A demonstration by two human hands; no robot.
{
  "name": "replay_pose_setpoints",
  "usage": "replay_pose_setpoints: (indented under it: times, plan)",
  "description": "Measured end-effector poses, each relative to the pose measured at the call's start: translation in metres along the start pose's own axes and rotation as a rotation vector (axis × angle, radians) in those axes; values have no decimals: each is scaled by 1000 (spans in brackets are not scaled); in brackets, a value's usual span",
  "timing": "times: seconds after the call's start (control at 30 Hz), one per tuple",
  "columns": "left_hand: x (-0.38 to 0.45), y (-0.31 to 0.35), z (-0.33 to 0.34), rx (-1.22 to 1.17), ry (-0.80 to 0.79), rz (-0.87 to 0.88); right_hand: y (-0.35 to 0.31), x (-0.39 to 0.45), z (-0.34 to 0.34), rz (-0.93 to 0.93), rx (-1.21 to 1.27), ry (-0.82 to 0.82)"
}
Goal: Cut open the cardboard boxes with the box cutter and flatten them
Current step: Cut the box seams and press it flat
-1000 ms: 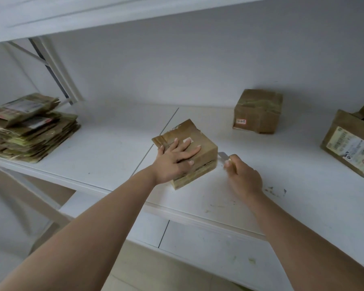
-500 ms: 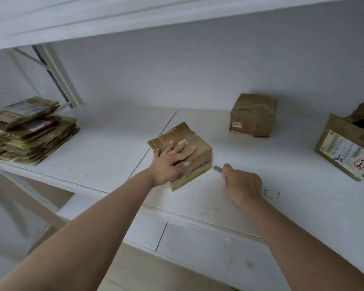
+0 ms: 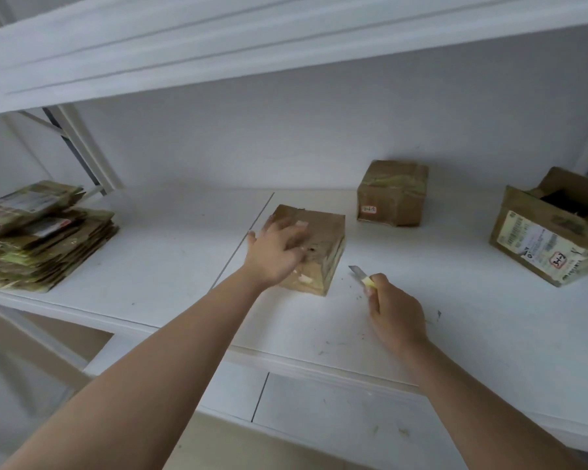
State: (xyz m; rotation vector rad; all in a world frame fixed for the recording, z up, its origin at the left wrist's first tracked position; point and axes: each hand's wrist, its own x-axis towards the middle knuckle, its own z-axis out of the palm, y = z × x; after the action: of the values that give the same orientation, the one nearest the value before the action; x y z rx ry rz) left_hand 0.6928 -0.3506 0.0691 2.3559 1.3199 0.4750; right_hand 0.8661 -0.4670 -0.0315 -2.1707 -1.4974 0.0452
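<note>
Three brown cardboard boxes (image 3: 314, 247) remain; flattened cardboard stack (image 3: 41, 235) far left. Left hand (image 3: 275, 252) spreads flat on the nearest, right hand (image 3: 392, 308) grips yellow box cutter (image 3: 362, 276).

Soft, even, dim light; wide-angle bending at the edges; the left hand (image 3: 275, 252) is motion-blurred.

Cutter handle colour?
Pale yellow, on the cutter in the right hand; head view.

Taped brown cardboard box (image 3: 323, 245) on the shelf, yellow box cutter (image 3: 363, 277) just beside, blade out.
</note>
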Motion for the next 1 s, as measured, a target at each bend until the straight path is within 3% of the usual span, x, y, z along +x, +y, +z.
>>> replay_pose_setpoints:
  times: [0.1,0.27,1.0]
  plan:
    - [-11,-13,10,286,-197,65,-2,-9,-3,-82,4,20]
    - [-15,-8,34,521,-1,85,-11,-19,-5,-258,-50,23]
    - [-17,-3,52,474,60,44,-14,-14,-1,-208,-100,-57]
